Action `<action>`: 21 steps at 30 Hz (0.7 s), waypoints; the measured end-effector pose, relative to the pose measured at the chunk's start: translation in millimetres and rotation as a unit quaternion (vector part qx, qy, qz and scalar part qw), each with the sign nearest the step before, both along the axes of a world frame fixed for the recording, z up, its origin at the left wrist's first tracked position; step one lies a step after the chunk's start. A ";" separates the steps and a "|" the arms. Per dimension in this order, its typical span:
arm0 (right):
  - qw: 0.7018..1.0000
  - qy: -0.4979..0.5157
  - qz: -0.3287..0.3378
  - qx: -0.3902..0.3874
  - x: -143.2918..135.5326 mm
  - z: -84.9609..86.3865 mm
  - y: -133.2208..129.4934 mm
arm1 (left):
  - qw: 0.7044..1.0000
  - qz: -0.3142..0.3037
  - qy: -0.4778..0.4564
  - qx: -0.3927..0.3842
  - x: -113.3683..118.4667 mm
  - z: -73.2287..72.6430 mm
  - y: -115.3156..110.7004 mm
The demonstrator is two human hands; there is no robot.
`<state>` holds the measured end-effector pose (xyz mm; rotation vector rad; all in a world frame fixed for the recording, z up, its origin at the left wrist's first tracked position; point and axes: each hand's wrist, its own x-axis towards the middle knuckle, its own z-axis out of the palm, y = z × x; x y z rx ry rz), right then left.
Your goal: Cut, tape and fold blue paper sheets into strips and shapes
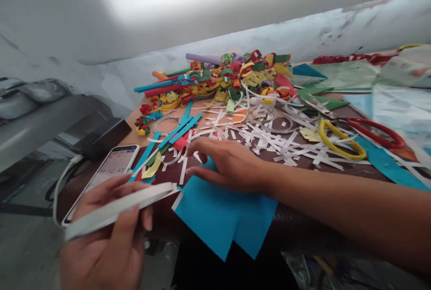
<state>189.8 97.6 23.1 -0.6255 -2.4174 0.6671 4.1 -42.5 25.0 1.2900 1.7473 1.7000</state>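
My left hand (111, 236) grips a roll of white tape (117, 211), seen nearly edge-on, with the thumb on its near side. A short end of the tape runs from the roll to the left corner of a blue paper (215, 209). A white strip lies along that corner's edge. My right hand (229, 162) holds the blue paper down at the table's front edge, thumb and curved index finger a little apart. The blue paper looks like two overlapping sheets, and their pointed corners hang over the edge above my lap.
White paper strips (262, 139) litter the table. Behind them lies a pile of colourful paper chains (232, 72). Scissors with yellow and red handles (340, 139) lie at right. A phone (104, 173) and a black box (104, 137) are at left, near several blue strips (178, 130).
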 end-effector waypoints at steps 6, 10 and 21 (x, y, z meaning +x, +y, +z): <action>0.973 0.165 0.153 -0.047 7.6 8.1 -6.3 | 0.999 -0.028 0.034 -0.017 24.4 5.5 21.3; 0.956 0.184 0.211 -0.093 10.8 -0.1 -3.3 | 0.999 -0.040 0.024 0.005 29.8 4.8 38.4; 0.958 0.225 0.015 -0.175 -5.5 -17.6 -6.4 | 0.939 0.013 0.310 0.150 10.0 -42.1 23.9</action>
